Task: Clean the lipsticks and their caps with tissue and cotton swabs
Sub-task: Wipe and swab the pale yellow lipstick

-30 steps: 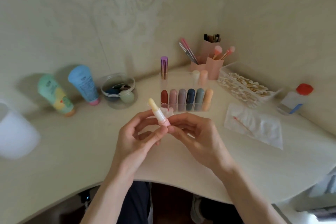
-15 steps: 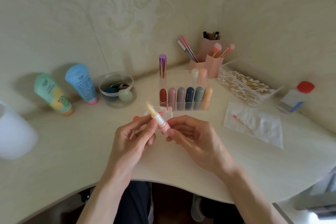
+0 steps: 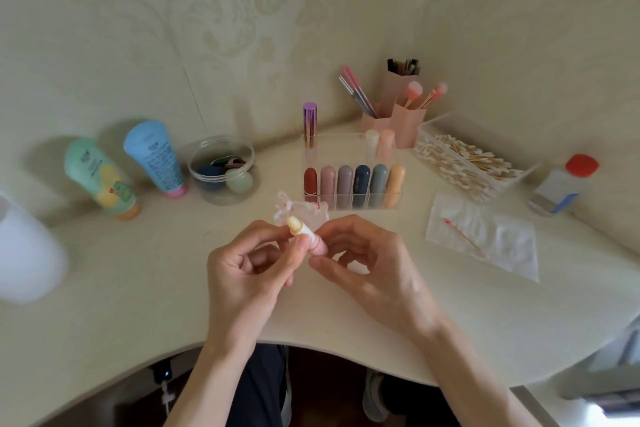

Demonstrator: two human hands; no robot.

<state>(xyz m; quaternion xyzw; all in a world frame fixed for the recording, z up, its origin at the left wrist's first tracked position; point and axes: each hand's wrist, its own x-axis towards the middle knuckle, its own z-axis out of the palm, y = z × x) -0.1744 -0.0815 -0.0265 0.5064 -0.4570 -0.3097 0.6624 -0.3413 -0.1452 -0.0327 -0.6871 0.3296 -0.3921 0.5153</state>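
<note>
A: Hands?
B: Both are over the table [image 3: 138, 288], mid-front, just short of the curved front edge. The left hand [image 3: 249, 274] pinches the lipstick [image 3: 306, 234] at its white collar, thumb on top. The right hand [image 3: 374, 274] pinches the pink base, fingertips curled round it.
A: The lipstick itself?
B: Uncapped, pale yellow bullet showing, tilted up and to the left, held off the table.
A: Tissue?
B: A crumpled tissue [image 3: 304, 211] with red smudges sits just behind the bullet. Held or lying on the table: cannot tell.
A: Rest of the set?
B: Six capped lipsticks [image 3: 353, 182] stand in a clear rack [image 3: 339, 146] toward the back corner, with a purple metallic lipstick [image 3: 309, 121] in its back row. To the right, a clear box [image 3: 446, 121] of cotton swabs [image 3: 464, 163] sits along the back-right edge. Nearer the front lies a flat tissue [image 3: 502, 246] with one used swab [image 3: 464, 237] on it, red-tipped.
A: Left side?
B: A green tube [image 3: 97, 173] and a blue tube [image 3: 154, 154] stand cap-down along the back-left edge. A round clear tub [image 3: 207, 191] is beside them.
</note>
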